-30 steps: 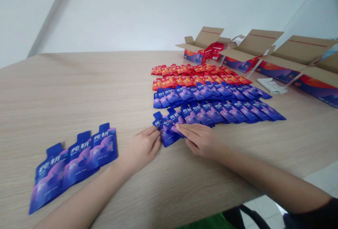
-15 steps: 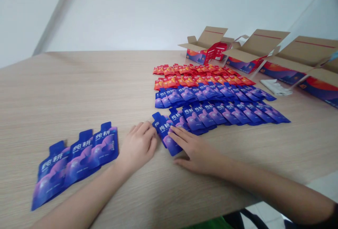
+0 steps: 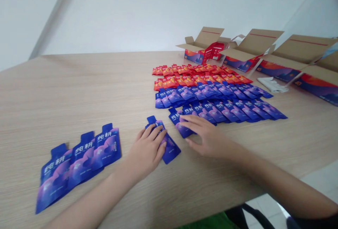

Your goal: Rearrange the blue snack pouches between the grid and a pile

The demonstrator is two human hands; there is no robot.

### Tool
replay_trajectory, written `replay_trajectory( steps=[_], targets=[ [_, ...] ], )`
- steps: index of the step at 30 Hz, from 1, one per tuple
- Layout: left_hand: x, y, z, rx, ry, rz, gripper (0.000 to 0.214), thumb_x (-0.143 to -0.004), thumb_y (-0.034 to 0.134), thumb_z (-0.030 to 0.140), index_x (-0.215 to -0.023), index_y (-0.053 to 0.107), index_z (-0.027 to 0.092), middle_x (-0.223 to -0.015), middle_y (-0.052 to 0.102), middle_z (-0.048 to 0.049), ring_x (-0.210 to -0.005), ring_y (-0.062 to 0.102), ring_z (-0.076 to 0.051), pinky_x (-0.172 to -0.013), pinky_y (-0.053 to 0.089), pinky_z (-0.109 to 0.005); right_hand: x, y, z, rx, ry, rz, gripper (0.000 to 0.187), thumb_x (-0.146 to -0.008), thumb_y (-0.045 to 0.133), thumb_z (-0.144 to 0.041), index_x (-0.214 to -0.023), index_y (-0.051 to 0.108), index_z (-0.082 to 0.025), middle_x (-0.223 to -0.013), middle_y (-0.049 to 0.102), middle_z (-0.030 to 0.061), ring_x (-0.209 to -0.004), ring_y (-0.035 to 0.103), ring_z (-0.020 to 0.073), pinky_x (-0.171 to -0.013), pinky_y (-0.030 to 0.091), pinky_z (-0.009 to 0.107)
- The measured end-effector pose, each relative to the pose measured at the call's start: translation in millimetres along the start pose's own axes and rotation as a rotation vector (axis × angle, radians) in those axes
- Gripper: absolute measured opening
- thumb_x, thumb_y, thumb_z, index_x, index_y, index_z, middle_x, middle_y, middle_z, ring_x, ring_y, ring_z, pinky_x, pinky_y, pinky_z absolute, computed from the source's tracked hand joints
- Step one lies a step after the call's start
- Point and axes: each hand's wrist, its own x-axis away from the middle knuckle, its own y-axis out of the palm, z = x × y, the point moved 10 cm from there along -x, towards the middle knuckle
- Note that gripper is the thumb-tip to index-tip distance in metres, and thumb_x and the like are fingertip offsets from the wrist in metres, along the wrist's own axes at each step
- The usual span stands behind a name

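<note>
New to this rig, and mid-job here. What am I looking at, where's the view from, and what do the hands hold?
No machine here: a person works barehanded, seen from one head-worn camera looking down. On the wooden table lie rows of blue sachets and orange-red sachets, three more blue sachets at left, and open cardboard cartons behind. The left hand lies on a single blue sachet; the right hand rests on the blue row's near end. Neither lifts anything.

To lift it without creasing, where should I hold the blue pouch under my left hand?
Pinch the blue pouch by its narrow top end, probably from the far side: it sticks out past your left hand, and the wide body lies flat.
</note>
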Motion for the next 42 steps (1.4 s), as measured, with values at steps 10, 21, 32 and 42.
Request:
replay_trajectory(
  steps=[10, 21, 32, 42],
  targets=[
    [34, -10.5, -56, -0.276, -0.232, 0.005, 0.051, -0.094, 0.031, 0.027, -0.136, 0.056, 0.013, -0.144, 0.055, -0.0144, -0.135, 0.046, -0.038, -0.106, 0.041, -0.062, 7, -1, 53, 0.249, 0.115, 0.069, 0.041, -0.089, 0.062, -0.035, -0.124, 0.064, -0.014, -0.127, 0.065, 0.0163, -0.117, 0.062, 0.0309, -0.102, 0.05, 0.052],
    [63, -13.5, -124, -0.238, -0.343, -0.029, 0.057, -0.093, 0.026, 0.028, -0.14, 0.05, 0.007, -0.146, 0.05, -0.0192, -0.137, 0.044, -0.039, -0.105, 0.043, -0.062, 8, 8, 55, 0.405, 0.107, 0.095, 0.038, -0.1, 0.037, -0.018, -0.128, 0.059, -0.005, -0.119, 0.068, 0.0207, -0.105, 0.068, 0.0286, -0.091, 0.057, 0.042],
    [97, -26.8, -135, -0.136, -0.425, 0.028, 0.055, -0.1, 0.024, 0.04, -0.146, 0.043, 0.016, -0.153, 0.043, -0.0103, -0.143, 0.037, -0.032, -0.115, 0.031, -0.058, 22, -26, 55, 0.383, 0.157, 0.29, 0.035, -0.095, 0.044, -0.014, -0.123, 0.066, -0.012, -0.111, 0.073, 0.0148, -0.091, 0.073, 0.027, -0.078, 0.061, 0.037],
    [101, -24.6, -152, -0.073, -0.328, 0.046, 0.058, -0.1, 0.024, 0.049, -0.147, 0.042, 0.02, -0.155, 0.042, -0.0058, -0.145, 0.034, -0.028, -0.118, 0.03, -0.052, -54, 39, -86, 0.17, -0.282, 0.067, 0.041, -0.094, 0.041, -0.004, -0.133, 0.056, -0.005, -0.133, 0.062, 0.0181, -0.123, 0.06, 0.0216, -0.097, 0.055, 0.03]
  ],
)
